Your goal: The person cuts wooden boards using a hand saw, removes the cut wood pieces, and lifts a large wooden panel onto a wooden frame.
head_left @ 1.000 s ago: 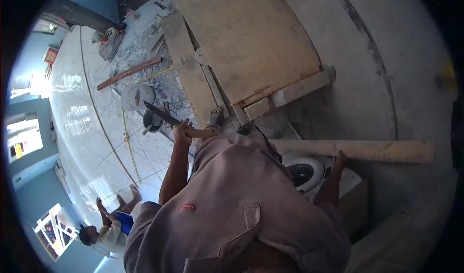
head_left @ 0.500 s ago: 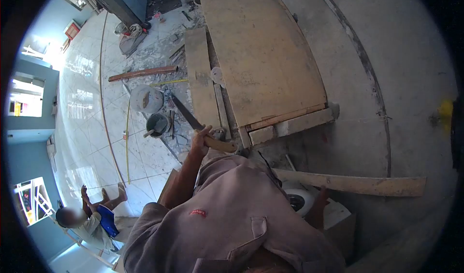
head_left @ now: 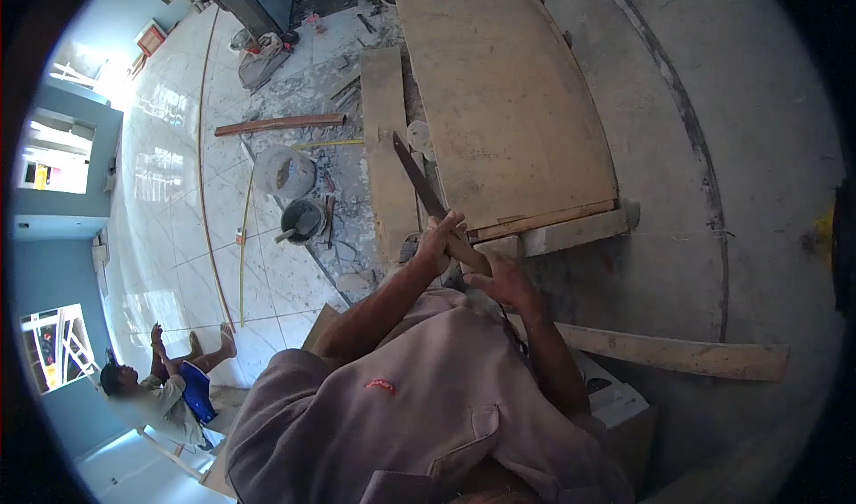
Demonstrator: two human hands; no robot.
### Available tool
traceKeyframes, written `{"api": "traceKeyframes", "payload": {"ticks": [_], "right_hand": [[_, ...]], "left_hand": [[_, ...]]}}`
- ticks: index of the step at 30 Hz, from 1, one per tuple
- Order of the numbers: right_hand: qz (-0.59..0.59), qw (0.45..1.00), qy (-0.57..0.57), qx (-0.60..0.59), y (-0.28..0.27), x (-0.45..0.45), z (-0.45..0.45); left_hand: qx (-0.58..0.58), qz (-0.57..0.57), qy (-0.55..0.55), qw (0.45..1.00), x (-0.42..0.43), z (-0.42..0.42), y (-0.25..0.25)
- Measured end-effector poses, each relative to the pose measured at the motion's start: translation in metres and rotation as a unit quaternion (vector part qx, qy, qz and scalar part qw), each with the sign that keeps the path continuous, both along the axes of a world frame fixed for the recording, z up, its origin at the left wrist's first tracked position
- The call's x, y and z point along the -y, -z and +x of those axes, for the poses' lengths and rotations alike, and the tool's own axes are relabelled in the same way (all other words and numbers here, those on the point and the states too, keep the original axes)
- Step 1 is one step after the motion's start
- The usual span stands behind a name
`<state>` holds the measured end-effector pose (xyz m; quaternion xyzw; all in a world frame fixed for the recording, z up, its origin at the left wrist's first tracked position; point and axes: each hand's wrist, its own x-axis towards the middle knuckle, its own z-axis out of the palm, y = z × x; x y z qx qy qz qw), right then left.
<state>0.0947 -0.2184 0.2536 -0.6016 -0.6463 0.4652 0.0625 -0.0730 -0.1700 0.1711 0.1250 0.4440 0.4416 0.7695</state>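
Note:
A handsaw (head_left: 416, 176) with a dark, tapering blade and a light wooden handle is held in front of my chest, its tip pointing up and away to the left. My left hand (head_left: 439, 241) is closed around it where blade and handle meet. At the rear end of the handle, my right hand (head_left: 506, 285) has its fingers on the wood, partly hidden from view. Just beyond both hands stands a low platform topped by a large plywood sheet (head_left: 504, 103), with a narrow board (head_left: 385, 147) lying along its left side.
On the tiled floor to the left are a white bucket (head_left: 287, 172), a dark bucket (head_left: 305, 220) and a reddish wood strip (head_left: 278, 125). A long plank (head_left: 673, 352) lies at right. Another person (head_left: 165, 397) sits at lower left.
My right hand has come up from my side to the handle of the handsaw. My left hand has moved right with the saw, bringing the blade over the narrow board.

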Motion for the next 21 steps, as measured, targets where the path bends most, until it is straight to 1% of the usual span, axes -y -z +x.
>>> {"api": "traceKeyframes", "payload": {"ticks": [1,2,3,5,7,8,9,11,12,13,14,15,16,17,18,19,20,21], "right_hand": [[0.051,0.994,-0.063,0.074,0.002,-0.001,-0.002],[0.101,0.976,-0.122,0.149,0.003,-0.001,-0.003],[0.099,0.977,-0.116,0.151,0.008,-0.002,-0.005],[0.085,0.988,-0.129,0.022,0.025,-0.005,-0.008],[0.098,0.990,-0.095,0.028,0.046,0.000,-0.023],[0.112,0.991,-0.070,0.028,0.054,0.004,-0.027],[0.110,0.991,-0.064,0.030,0.054,0.005,-0.027],[0.063,0.998,0.004,0.004,0.053,0.004,-0.024],[0.060,0.998,0.012,0.006,0.052,0.005,-0.019],[0.050,0.998,0.041,0.027,0.049,0.007,-0.009],[0.038,0.996,0.070,0.048,0.047,0.012,0.000],[0.033,0.995,0.076,0.051,0.046,0.019,0.011],[0.053,0.991,0.110,0.055,0.044,0.028,0.021],[0.074,0.985,0.143,0.060,0.043,0.037,0.033],[0.072,0.985,0.145,0.063,0.045,0.048,0.045],[0.091,0.973,0.210,0.040,0.050,0.061,0.058],[0.111,0.956,0.273,0.016,0.051,0.072,0.068],[0.063,0.947,0.312,0.049,0.040,0.080,0.074]], "left_hand": [[0.006,-0.050,-0.025,0.998,-0.002,0.002,-0.008],[0.006,-0.050,-0.021,0.998,-0.003,-0.001,-0.002],[0.025,-0.052,-0.010,0.998,-0.001,-0.006,0.009],[0.048,-0.055,0.013,0.997,0.002,-0.010,0.019],[0.092,-0.063,-0.016,0.994,0.010,-0.009,0.019],[0.094,-0.065,-0.009,0.993,0.015,-0.009,0.016],[0.093,-0.072,0.019,0.993,0.018,-0.010,0.005],[0.092,-0.079,0.053,0.991,0.019,-0.013,-0.002],[0.109,-0.064,0.102,0.987,0.020,-0.017,-0.003],[0.126,-0.049,0.150,0.979,0.020,-0.018,-0.004],[0.127,-0.054,0.157,0.978,0.021,-0.016,-0.005],[0.063,-0.036,0.161,0.984,0.020,-0.014,-0.012],[-0.002,-0.017,0.164,0.986,0.018,-0.011,-0.016],[0.001,-0.019,0.168,0.986,0.014,-0.013,0.005],[0.044,-0.041,0.154,0.986,0.011,-0.018,0.043],[0.087,-0.063,0.138,0.985,0.010,-0.022,0.074],[0.089,-0.063,0.138,0.984,0.010,-0.023,0.094],[0.020,-0.107,0.074,0.991,0.010,-0.023,0.109]]}}
